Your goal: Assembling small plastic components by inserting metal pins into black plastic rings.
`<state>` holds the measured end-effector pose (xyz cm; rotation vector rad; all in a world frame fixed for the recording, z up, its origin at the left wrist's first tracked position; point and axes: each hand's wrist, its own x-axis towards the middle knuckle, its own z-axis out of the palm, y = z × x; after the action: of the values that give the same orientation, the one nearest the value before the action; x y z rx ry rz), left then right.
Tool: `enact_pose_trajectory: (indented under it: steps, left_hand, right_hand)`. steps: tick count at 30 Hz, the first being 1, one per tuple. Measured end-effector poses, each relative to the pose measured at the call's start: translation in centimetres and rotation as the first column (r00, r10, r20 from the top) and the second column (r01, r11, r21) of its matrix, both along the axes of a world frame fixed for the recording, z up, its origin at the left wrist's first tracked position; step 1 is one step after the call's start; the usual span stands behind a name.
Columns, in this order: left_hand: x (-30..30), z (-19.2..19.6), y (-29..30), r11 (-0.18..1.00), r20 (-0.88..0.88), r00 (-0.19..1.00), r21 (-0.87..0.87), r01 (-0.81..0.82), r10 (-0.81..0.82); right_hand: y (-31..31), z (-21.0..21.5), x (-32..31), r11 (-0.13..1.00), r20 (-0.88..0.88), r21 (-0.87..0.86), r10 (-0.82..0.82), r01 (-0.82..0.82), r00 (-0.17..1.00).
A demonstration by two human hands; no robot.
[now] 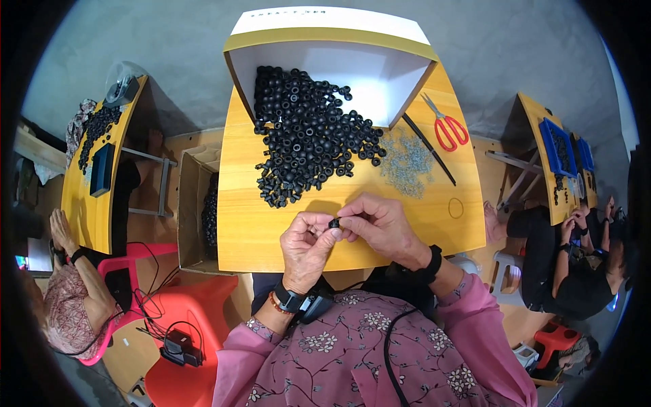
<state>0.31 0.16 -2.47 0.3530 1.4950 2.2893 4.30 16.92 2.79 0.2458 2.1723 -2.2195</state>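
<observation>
A yellow wooden worktop (258, 237) carries a heap of black rubber rings (308, 146) spilling from an open white box (380, 74), small clear pieces (405, 161), red-handled scissors (447, 127), a black stick (428, 149) and a rubber band (456, 207).

One small black ring (334, 222), round and dark, is pinched between the fingertips of the left hand (308, 247) and the right hand (381, 227), raised just above the near edge of the table. Its hole is hard to make out at this size; it appears to match the loose pieces. The pile of black rings (308, 139) lies beyond it on the tabletop, spilling out of the open side of the white box, pieces heaped and scattered at its edges.
</observation>
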Motion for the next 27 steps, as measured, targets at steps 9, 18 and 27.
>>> enact_pose_trajectory:
  steps: [9,18,27]
  left_hand:
    - [0.0,0.1,0.0,1.0,0.006,1.0,0.003,0.007,-0.007]
    - [0.0,0.4,0.1,0.999,-0.076,0.996,0.013,0.04,-0.039]
    - [-0.7,0.6,-0.9,0.984,0.131,0.976,0.05,0.172,-0.177]
  right_hand:
    - [0.2,-0.3,-0.3,0.961,-0.194,0.277,0.073,-0.017,0.978]
    - [0.3,0.0,-0.2,0.952,-0.139,0.296,0.118,-0.073,0.983]
    - [1.3,0.6,-0.2,0.972,0.004,0.144,0.189,-0.187,0.982]
